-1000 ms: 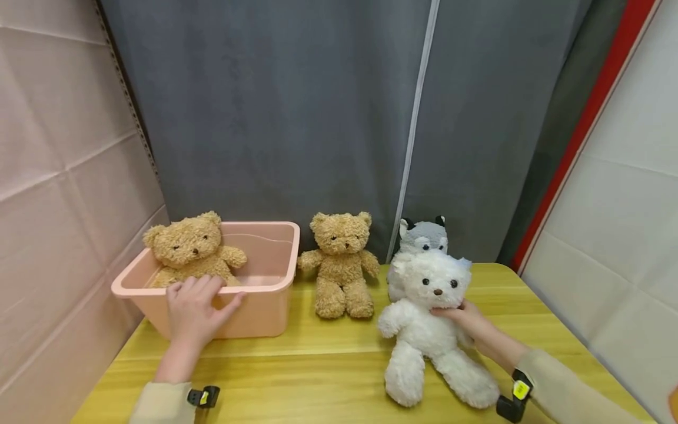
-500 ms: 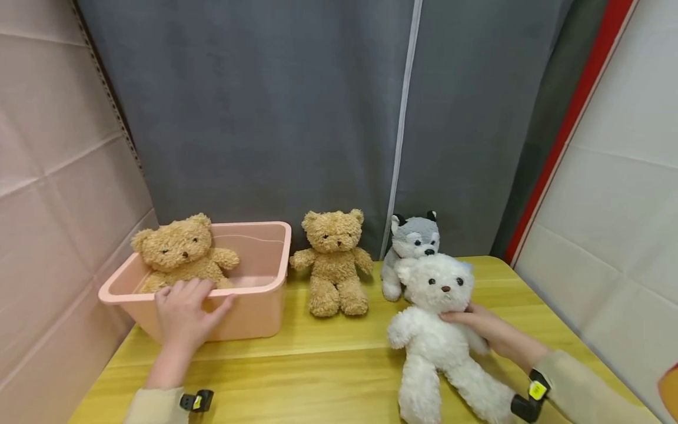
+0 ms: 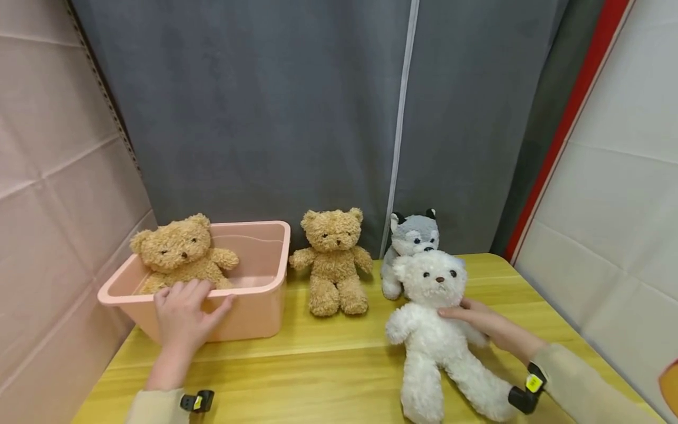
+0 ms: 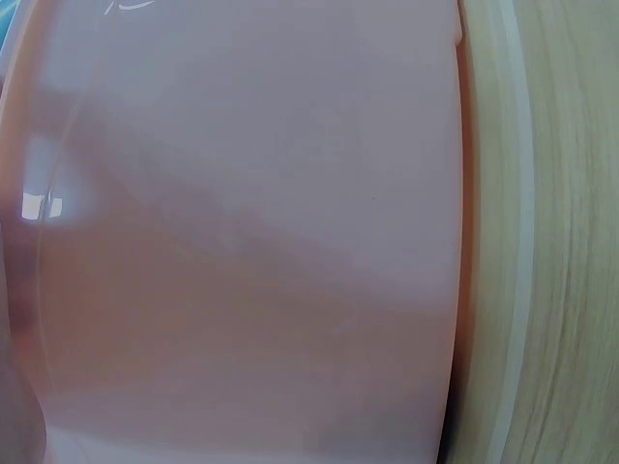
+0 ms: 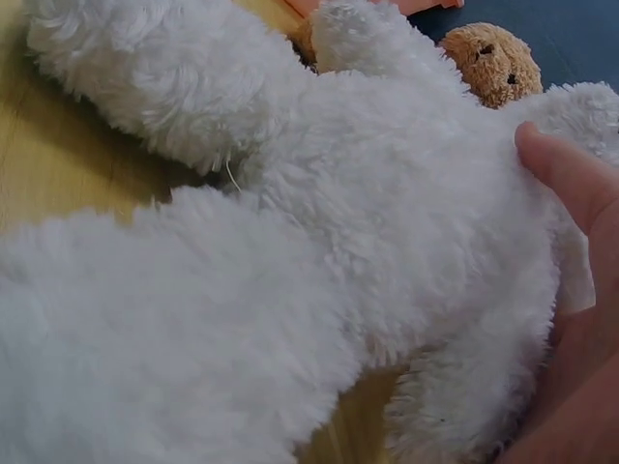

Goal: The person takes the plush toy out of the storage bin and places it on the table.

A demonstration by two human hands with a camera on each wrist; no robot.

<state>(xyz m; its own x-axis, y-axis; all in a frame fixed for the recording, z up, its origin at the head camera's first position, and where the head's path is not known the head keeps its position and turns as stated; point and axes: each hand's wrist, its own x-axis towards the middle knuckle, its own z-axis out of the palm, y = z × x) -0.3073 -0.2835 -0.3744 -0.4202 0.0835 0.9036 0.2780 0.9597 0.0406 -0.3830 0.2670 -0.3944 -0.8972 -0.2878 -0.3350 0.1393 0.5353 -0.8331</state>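
Note:
My left hand grips the front rim of a pink plastic bin, fingers over the edge and thumb along the outside. Inside the bin a tan teddy bear leans back at the left end. On the right, my right hand holds a white teddy bear at the neck. The thumb lies across its upper chest in the right wrist view, while the other fingers are hidden behind it. The bin's outer wall fills most of the left wrist view.
A second tan teddy bear sits at the back middle of the wooden table. Behind the white bear sits a grey husky plush, partly covered by it. A grey curtain closes off the back, with pale walls at both sides.
The white bear has come slightly nearer and away from the husky, showing more of it. The head view has shifted a little. The left hand keeps its grip on the bin rim.

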